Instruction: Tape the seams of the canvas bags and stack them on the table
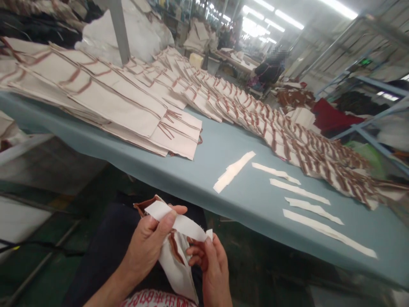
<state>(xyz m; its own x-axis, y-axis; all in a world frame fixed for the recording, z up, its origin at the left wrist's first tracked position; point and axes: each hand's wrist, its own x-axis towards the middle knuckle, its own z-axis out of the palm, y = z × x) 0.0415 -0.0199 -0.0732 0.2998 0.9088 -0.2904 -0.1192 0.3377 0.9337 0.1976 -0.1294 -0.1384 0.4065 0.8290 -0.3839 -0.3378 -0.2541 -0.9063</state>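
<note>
A white strip (188,227) is stretched between my two hands above my lap. My left hand (145,238) pinches its left part, thumb on top, together with the edge of a cream fabric piece with brown trim (175,266). At the strip's right end, my right hand (212,260) is closed, with the thumb and index finger on a small folded tip. The fabric piece hangs down below the strip, between the hands, its brown-lined opening facing up.
A blue-green table (204,183) slants across the view, bearing stacked cream panels (111,98), a long overlapping row of brown-trimmed pieces (255,111) and several loose cream strips (306,192). A grey post (119,32) rises behind. A person (270,70) sits farther back.
</note>
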